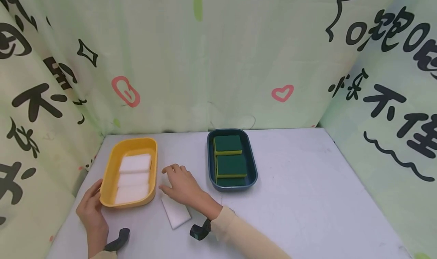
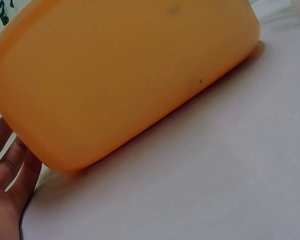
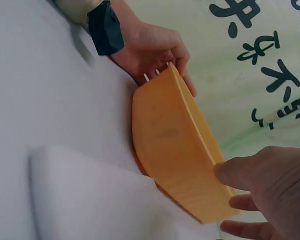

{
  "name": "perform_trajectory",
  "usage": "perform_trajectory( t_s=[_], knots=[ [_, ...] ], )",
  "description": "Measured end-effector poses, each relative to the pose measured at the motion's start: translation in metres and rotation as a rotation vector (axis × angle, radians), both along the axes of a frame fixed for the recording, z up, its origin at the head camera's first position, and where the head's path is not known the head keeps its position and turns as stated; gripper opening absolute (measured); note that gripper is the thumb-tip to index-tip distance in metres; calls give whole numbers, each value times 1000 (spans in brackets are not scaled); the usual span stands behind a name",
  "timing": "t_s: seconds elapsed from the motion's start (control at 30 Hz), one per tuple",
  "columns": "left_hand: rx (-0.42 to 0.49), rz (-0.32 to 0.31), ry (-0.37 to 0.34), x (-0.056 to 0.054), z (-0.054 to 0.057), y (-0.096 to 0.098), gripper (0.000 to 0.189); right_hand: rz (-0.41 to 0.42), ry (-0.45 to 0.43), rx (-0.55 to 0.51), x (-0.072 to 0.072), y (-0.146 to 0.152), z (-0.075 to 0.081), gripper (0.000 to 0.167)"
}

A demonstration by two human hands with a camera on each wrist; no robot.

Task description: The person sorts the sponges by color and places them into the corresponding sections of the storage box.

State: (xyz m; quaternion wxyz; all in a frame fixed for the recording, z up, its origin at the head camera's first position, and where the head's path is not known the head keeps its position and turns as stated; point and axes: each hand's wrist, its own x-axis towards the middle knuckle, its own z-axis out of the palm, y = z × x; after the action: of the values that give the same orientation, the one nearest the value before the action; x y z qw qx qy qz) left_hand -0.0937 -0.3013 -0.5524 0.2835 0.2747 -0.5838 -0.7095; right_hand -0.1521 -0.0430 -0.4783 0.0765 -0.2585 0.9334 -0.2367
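Note:
On the left of the table stands a yellow tray holding several white sponges. My left hand rests against its outer left side near the front corner, fingers spread along the wall. Between the trays, my right hand hovers with loosely bent, parted fingers and nothing in them. In the right wrist view its thumb overlaps the yellow tray's rim. Beneath this hand, one loose white sponge lies on the table, its far end hidden by the hand.
A dark blue tray with several green-and-yellow sponges stands right of the right hand, toward the back. The white tabletop extends to the right. Printed curtains enclose the back and both sides. Each wrist wears a dark camera mount.

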Motion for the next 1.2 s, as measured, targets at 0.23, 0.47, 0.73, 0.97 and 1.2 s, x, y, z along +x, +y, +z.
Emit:
perform_trajectory(
  t_s=[0.23,0.47,0.73,0.97,1.2],
  knots=[
    [-44,-49,-35,3,1,0,38,-30,-103,-26,24,13,-13,60],
    [-84,-72,19,3,7,-2,35,-34,-112,-50,38,15,-26,64],
    [-85,-114,1,4,4,-3,35,-15,-20,20,55,16,-39,63],
    [-173,-193,-82,1,4,2,39,-44,-2,99,71,13,-47,69],
    [-242,-249,-134,-1,2,7,42,-42,44,155,84,9,-52,74]
  ],
)
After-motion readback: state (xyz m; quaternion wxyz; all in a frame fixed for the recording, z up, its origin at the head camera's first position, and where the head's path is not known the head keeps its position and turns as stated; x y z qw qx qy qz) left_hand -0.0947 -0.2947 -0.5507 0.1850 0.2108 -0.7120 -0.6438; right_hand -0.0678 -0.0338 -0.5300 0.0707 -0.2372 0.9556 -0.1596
